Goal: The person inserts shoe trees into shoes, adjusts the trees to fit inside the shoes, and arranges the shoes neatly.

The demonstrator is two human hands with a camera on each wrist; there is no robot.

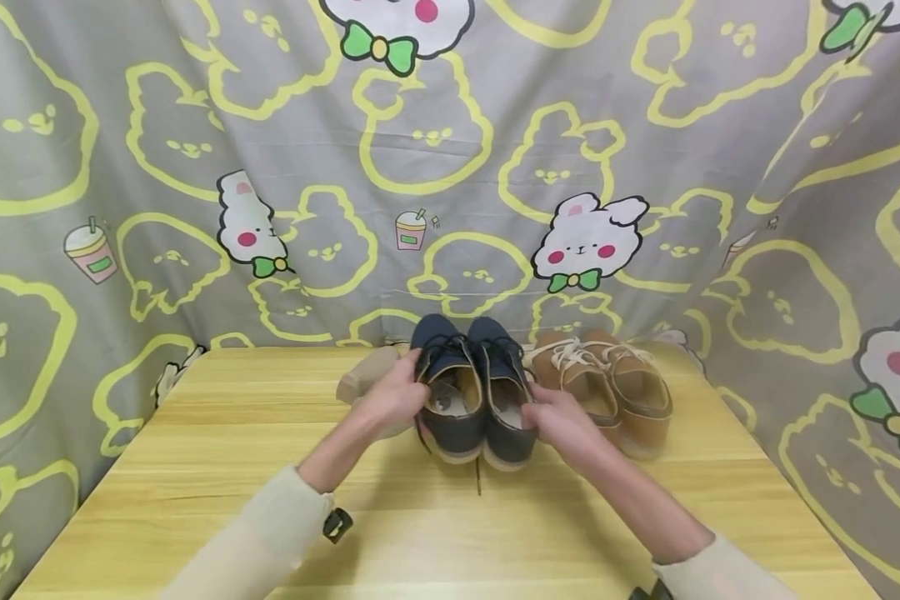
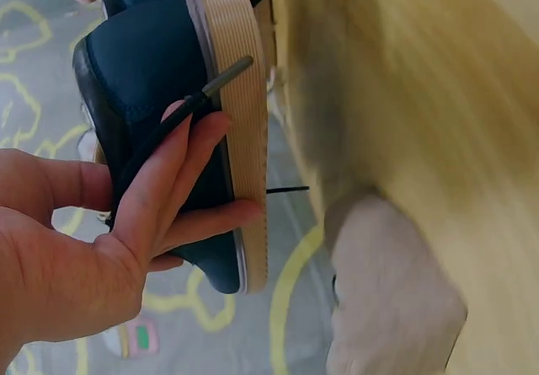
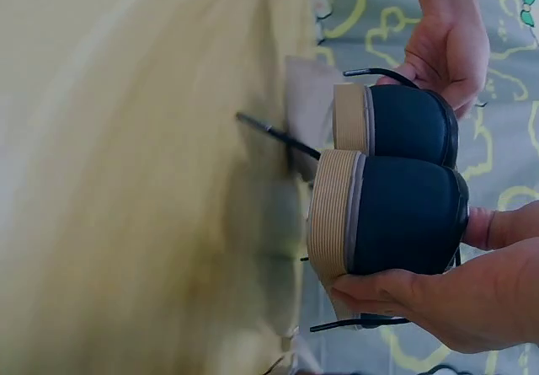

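Note:
Two navy shoes point(image 1: 450, 417) with black laces and pale ridged soles are held side by side above the table, toes toward the curtain. My left hand point(image 1: 397, 392) grips the left shoe's outer side, thumb at the opening and fingers spread over the side and sole point(image 2: 244, 139). My right hand point(image 1: 562, 417) grips the other shoe point(image 3: 404, 215) in the same way from the right. A loose lace hangs below the pair. Behind my left hand lies a beige shoe-like thing point(image 1: 363, 375), partly hidden. Right of the pair are brown shoes point(image 1: 641, 387) with pale laces.
The light wood table point(image 1: 270, 450) runs back to a grey curtain point(image 1: 330, 167) with yellow cartoon outlines. The same cloth hangs along the left and right sides.

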